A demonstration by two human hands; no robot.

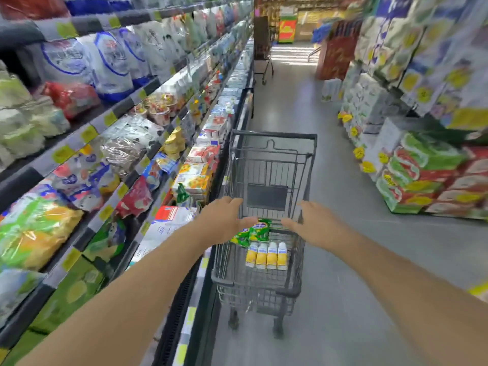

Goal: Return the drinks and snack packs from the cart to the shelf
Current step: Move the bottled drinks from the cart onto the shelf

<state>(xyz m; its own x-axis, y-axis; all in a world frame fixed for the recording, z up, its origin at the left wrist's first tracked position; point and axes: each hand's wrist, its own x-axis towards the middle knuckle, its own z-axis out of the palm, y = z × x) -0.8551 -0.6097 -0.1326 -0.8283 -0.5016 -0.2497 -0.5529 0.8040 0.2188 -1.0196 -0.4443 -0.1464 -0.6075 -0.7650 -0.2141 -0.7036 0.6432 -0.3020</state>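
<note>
Inside cart (264, 286): green snack packs (257, 231), yellow-labelled drink bottles (266, 256), print unreadable.

I see the cart (266, 207) dead ahead at twelve o'clock in the aisle, hard beside the shelf (111, 120) running along my nine to eleven o'clock. In its basket, the drinks (266, 256) stand in a row nearer me, the snack packs (254, 232) just beyond them. Stacked boxes (422, 178) line my two o'clock, well apart from the cart.
</note>
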